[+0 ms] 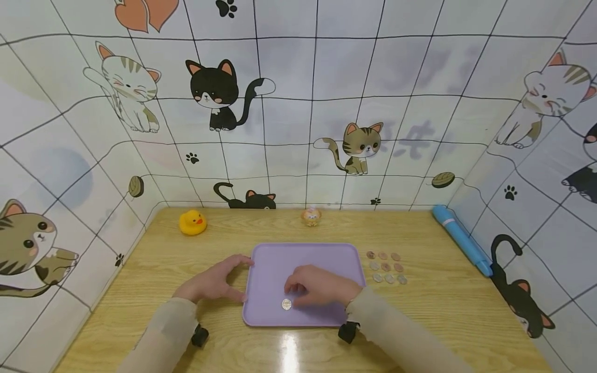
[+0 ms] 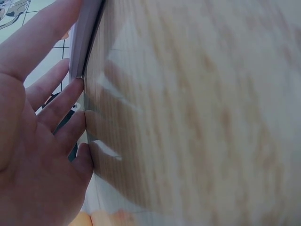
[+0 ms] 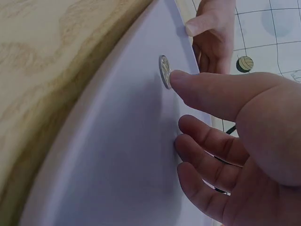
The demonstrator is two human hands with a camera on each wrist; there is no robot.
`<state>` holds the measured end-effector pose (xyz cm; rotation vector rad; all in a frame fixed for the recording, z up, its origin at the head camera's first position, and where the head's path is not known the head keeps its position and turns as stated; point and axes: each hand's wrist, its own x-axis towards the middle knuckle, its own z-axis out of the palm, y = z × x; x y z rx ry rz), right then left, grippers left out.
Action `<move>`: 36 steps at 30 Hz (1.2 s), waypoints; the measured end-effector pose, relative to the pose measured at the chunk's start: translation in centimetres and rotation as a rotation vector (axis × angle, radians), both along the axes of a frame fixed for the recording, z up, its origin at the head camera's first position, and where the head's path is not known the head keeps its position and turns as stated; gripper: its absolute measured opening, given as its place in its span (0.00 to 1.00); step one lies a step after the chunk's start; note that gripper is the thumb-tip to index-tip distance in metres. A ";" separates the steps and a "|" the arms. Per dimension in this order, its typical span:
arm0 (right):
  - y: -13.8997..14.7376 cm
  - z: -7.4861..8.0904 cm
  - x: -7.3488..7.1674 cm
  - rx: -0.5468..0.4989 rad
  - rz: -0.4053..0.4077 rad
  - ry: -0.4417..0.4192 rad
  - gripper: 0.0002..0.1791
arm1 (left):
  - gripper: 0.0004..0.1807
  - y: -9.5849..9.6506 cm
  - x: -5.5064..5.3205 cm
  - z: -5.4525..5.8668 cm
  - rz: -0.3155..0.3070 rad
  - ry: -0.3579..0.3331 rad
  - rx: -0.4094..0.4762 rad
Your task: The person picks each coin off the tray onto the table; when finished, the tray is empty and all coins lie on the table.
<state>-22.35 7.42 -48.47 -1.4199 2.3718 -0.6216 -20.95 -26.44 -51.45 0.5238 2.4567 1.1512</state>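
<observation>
A lilac tray (image 1: 322,254) lies on the wooden table. On its front part is a single silvery coin (image 1: 286,304), which the right wrist view shows nearly edge-on. My right hand (image 1: 322,286) is over the tray with loosely bent fingers. Its thumb (image 3: 207,92) is right at the coin (image 3: 164,71) and overlaps its edge in that view; whether they touch I cannot tell. My left hand (image 1: 214,280) is at the tray's left side, fingers spread and thumb apart, with fingertips at the rim. In the left wrist view its palm (image 2: 42,155) holds nothing.
Several copper and silver coins (image 1: 385,267) lie in rows right of the tray. Behind it stand a yellow rubber duck (image 1: 193,223) and a small round figurine (image 1: 311,217). A blue marker-like stick (image 1: 464,241) lies at the right edge. Cat-printed cloth walls (image 1: 289,119) surround the table.
</observation>
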 end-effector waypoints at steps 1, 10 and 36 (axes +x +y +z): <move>-0.2 -0.1 0.0 0.002 0.007 0.002 0.14 | 0.49 0.0 0.0 0.0 -0.001 0.001 0.001; -1.0 -0.6 0.0 0.011 0.028 0.012 0.10 | 0.48 -0.2 -0.1 -0.2 0.003 -0.003 0.008; -2.2 -0.4 0.3 0.075 0.000 0.018 0.07 | 0.48 -0.1 0.0 0.0 -0.006 0.010 -0.004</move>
